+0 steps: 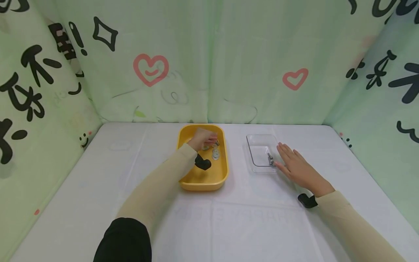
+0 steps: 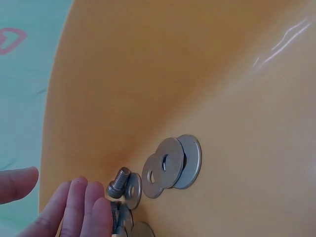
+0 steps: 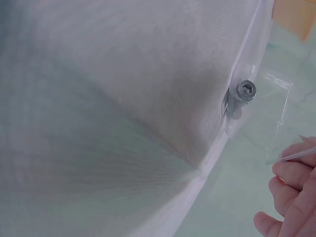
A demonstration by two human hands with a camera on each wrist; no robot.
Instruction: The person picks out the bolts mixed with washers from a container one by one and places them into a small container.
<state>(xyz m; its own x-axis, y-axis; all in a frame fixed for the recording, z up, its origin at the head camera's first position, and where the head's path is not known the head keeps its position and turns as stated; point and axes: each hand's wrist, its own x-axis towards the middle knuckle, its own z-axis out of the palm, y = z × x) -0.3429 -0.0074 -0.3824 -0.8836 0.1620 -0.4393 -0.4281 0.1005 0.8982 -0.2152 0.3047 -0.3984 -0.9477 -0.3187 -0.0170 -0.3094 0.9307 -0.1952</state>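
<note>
My left hand reaches into a yellow tray, above its far half. In the left wrist view its fingers are fairly straight, with the thumb apart from them and nothing visible between. Close to the fingertips lie a socket-head bolt and several flat metal washers, some overlapping. My right hand lies flat at the right side of a clear plastic box, fingers extended along its edge. Metal bolts rest in the box near that side; one hex-socket head shows in the right wrist view.
A white cloth covers the table. The tray stands left of the clear box, with a strip of cloth between them. Pale green curtains with drawings and lettering stand at the back and both sides. Black bands are on both wrists.
</note>
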